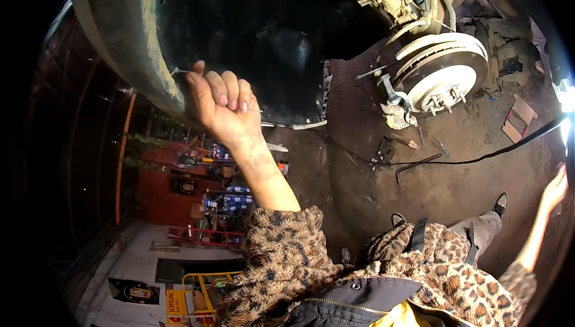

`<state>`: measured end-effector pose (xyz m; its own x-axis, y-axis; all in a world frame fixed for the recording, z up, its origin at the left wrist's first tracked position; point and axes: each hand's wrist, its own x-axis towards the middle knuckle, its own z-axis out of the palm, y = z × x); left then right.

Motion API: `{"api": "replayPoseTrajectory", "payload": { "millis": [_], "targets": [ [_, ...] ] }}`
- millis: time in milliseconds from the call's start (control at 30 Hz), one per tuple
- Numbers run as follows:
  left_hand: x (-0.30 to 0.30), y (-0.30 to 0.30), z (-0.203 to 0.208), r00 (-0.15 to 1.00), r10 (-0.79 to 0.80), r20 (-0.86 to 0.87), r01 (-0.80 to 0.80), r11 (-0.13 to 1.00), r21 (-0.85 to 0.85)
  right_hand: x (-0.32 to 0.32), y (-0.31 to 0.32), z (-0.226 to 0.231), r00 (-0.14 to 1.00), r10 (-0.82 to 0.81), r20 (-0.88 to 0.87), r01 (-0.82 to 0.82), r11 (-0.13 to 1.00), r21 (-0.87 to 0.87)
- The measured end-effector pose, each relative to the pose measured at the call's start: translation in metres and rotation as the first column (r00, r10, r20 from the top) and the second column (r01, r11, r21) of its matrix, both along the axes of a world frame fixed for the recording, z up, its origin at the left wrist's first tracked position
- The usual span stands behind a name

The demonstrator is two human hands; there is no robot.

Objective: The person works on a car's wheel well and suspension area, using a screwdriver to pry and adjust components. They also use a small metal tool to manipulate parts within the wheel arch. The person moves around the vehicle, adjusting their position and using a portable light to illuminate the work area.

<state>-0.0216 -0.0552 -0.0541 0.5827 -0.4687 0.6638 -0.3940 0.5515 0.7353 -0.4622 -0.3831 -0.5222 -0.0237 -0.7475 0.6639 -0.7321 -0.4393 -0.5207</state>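
Observation:
My left hand (224, 99) is closed at the edge of a dusty car fender (129, 39), beside the dark wheel arch liner (239, 33). A thin pale rod sticks out on both sides of the fist; most of it is hidden by the fingers. Its far tip meets the fender's inner lip. At the far right, my right hand (556, 190) reaches up with fingers stretched out, below a bright lamp (566, 96). Glare and the picture's rim blur its fingertips, and nothing shows in its grip.
A bare brake disc (452, 75) with wheel studs hangs ahead, right of the liner. On the floor lie an L-shaped wrench (413, 168), several small fasteners (378, 158) and an opened carton (520, 118). A black cable (473, 160) crosses the floor. Shelves of bottles (238, 198) stand left.

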Motion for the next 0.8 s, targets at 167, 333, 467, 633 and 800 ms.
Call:
{"api": "replayPoseTrajectory", "payload": {
  "millis": [167, 333, 467, 633, 800],
  "targets": [
    [-0.002, -0.018, 0.005, 0.999, -0.042, 0.020, 0.042, 0.999, 0.024, 0.062, 0.195, -0.056, 0.888, 0.295, 0.352, -0.460, 0.569, 0.682],
    [0.004, -0.004, 0.001, 0.999, -0.053, 0.011, 0.052, 0.998, 0.037, 0.164, 0.215, 0.079, 0.365, 0.868, 0.336, -0.838, 0.149, 0.525],
    [-0.012, 0.002, -0.001, 0.991, 0.129, 0.030, -0.132, 0.984, 0.119, 0.272, 0.204, 0.178, 0.110, 0.893, 0.437, -0.980, 0.170, -0.100],
    [-0.026, -0.003, -0.003, 0.982, 0.180, 0.051, -0.186, 0.966, 0.181, 0.354, 0.197, 0.316, -0.120, 0.648, 0.752, -0.984, 0.024, -0.178],
    [-0.030, 0.010, 0.014, 0.981, 0.193, -0.033, -0.183, 0.963, 0.195, 0.415, 0.234, 0.397, -0.514, 0.590, 0.622, -0.734, 0.072, -0.675]
  ]
}}
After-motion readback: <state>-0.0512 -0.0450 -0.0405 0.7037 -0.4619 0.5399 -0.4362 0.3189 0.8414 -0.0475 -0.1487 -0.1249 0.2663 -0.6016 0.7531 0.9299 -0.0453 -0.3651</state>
